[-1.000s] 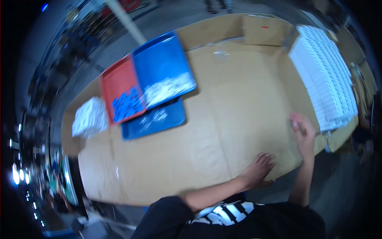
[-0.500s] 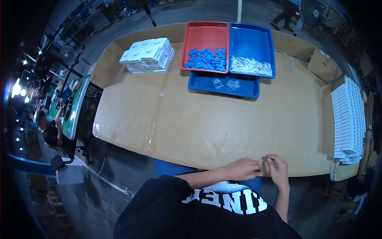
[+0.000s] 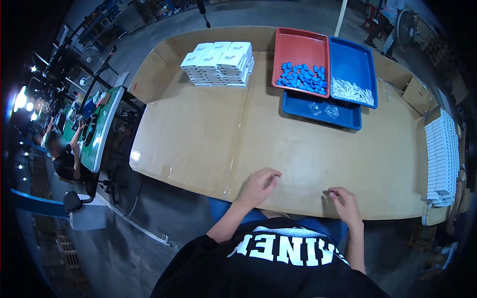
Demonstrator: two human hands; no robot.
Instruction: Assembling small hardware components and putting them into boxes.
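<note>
My left hand (image 3: 257,188) is just above the near edge of the cardboard tabletop (image 3: 198,144). Its fingers bend loosely, with a gap to the thumb, and I see nothing held. To its right, my right hand (image 3: 347,204) hovers by the same edge. Thumb and forefinger there curve toward each other, slightly apart, and no object shows between them. Bare cardboard lies between the two hands. Farther off are a red tray (image 3: 300,44) with blue plastic pieces (image 3: 302,78) and a blue tray (image 3: 353,59) of white slender pieces (image 3: 352,92).
A lower blue tray (image 3: 323,115) with small clear bags juts out under the others. White boxes (image 3: 218,64) are stacked at the far left, and another white stack (image 3: 441,159) lines the right edge. Cardboard walls border the table. A person (image 3: 67,161) sits at a green bench.
My left hand has moved left and forward, away from my right hand, which stays near the table edge. The view has turned left, so the trays and boxes appear farther right.
</note>
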